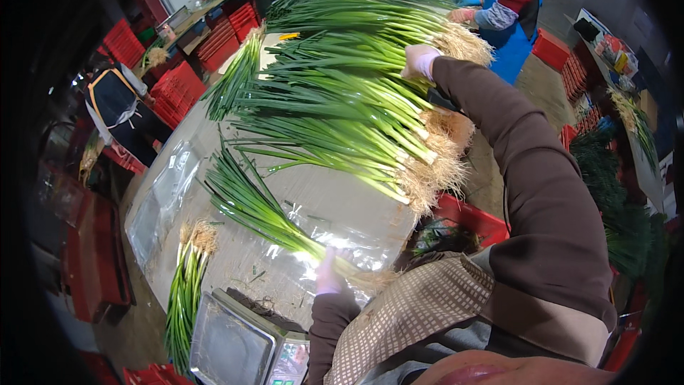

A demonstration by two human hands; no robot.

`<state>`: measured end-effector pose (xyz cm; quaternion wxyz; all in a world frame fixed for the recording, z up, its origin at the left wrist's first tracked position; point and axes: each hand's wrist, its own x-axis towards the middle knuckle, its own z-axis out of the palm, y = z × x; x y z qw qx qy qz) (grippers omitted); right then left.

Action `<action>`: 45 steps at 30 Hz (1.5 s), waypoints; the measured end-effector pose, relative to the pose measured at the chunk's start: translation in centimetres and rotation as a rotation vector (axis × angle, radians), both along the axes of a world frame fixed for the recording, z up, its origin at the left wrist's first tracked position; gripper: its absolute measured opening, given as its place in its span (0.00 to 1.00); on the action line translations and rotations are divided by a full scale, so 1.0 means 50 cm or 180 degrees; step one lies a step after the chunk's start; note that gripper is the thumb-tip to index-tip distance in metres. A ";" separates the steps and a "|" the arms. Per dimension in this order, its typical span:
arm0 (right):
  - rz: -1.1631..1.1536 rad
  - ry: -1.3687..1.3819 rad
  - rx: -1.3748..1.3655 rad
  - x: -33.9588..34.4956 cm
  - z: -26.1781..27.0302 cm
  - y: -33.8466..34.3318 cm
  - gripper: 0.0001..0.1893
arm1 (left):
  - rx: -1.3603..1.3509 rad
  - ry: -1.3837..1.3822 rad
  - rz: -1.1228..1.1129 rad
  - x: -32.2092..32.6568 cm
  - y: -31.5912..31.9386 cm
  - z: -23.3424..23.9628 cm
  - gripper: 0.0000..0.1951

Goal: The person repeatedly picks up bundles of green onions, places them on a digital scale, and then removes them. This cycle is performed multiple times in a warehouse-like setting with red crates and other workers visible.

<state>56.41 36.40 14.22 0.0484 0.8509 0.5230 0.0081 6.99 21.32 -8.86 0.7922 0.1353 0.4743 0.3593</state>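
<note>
My left hand [330,271], in a pale glove, grips a bunch of green onions [272,219] by its pale stalks, the leaves pointing away to the upper left and the roots near my apron. With the arm stretched out, my right hand [419,62], also gloved, is closed on stalks in the large pile of green onions [331,96]. Its fingertips are partly hidden among them. The pile lies across the table [320,187], with pale, stringy roots [433,171] along its right side.
A weighing scale [232,339] stands at the near left beside another onion bunch [187,289]. Clear plastic [165,192] covers the table's left part. A red crate [470,216] sits below the right edge. Co-workers [507,10] stand at the far end; another person [120,101] bends at left.
</note>
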 end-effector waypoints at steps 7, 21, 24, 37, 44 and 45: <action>0.0181 0.0483 -0.0265 -0.107 0.073 -0.003 0.25 | 0.0094 0.0045 -0.0068 -0.008 -0.002 -0.018 0.12; 0.0693 0.5143 0.0827 -0.545 -0.227 -0.327 0.25 | 0.0406 0.0139 -0.0557 -0.019 0.004 -0.025 0.13; 0.0502 0.5958 0.0551 -0.622 -0.353 -0.367 0.30 | 0.1036 0.0666 -0.1267 -0.003 -0.029 0.003 0.17; 0.0702 0.5674 0.0296 -0.717 -0.292 -0.321 0.27 | 0.0544 -0.0465 -0.0712 -0.036 -0.057 0.142 0.30; 0.0177 0.5871 -0.0610 -0.708 -0.382 -0.319 0.20 | -0.0236 0.0388 -0.0869 -0.064 -0.066 0.130 0.39; 0.0568 0.5504 -0.0387 -0.695 -0.388 -0.323 0.20 | -0.0086 0.0327 -0.1018 -0.067 -0.070 0.118 0.38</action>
